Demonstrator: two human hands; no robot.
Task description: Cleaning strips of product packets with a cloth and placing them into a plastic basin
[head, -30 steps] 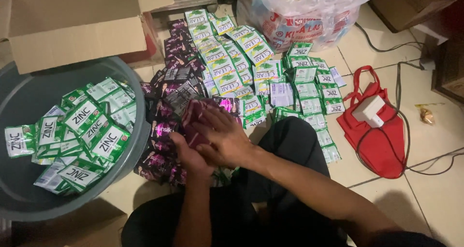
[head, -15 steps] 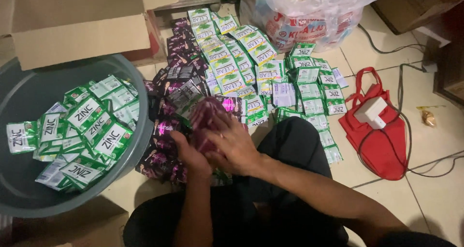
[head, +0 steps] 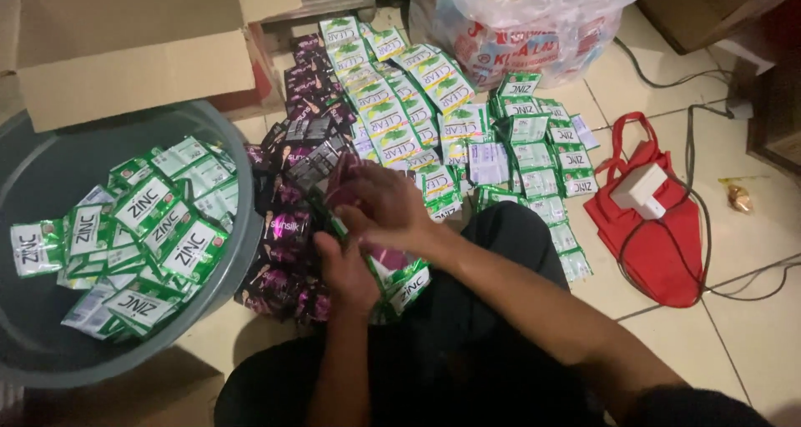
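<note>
Centrally: left hand [head: 346, 268] and right hand [head: 392, 210], each grip closed on a strip of dark purple sachets [head: 334, 176], above the floor heap. Grey tub [head: 242, 227] of green sachets [head: 150, 227] alongside left.

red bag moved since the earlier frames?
No. The red bag lies on the same floor tiles, right of the green sachet rows, white block on top.

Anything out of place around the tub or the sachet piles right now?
One green sachet hangs over the rim of the grey tub on its left side. Dark purple sachets lie in a loose heap beside the tub, unlike the green rows.
</note>
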